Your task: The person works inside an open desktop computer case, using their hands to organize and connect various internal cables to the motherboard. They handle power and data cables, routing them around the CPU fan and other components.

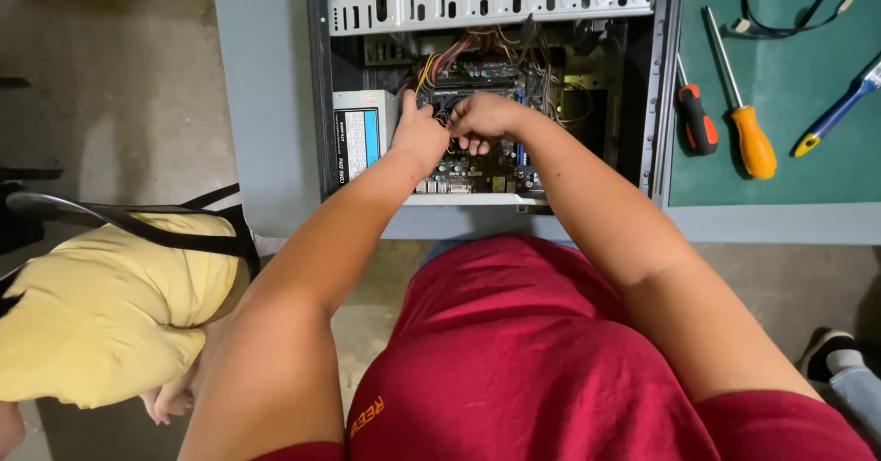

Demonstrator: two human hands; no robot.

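Case: open computer case (477,85) lies on its side on the grey worktop (266,103), its long axis running away from the person, drive bays at the far end and rear ports at the near edge.
Board: motherboard (486,163) faces up inside the case, with a bundle of coloured wires (450,57) just beyond the hands.
Left hand: left hand (419,133) sits over the board beside the power supply (360,135), fingers curled down; its grip seems closed on a small part or wire, though the hand hides it.
Right hand: right hand (485,117) touches the left, fingers bent together and pinching at the same spot, on what I cannot tell.
Tools: two screwdrivers, red-and-black screwdriver (696,117) and orange screwdriver (748,131), lie on the green mat (789,76) right of the case, handles toward the person, shafts pointing away; a blue-handled tool (840,112) lies slanted beside them, a black cable (789,11) beyond.
Left side: yellow cushion (101,305) on a chair, well apart from the case.
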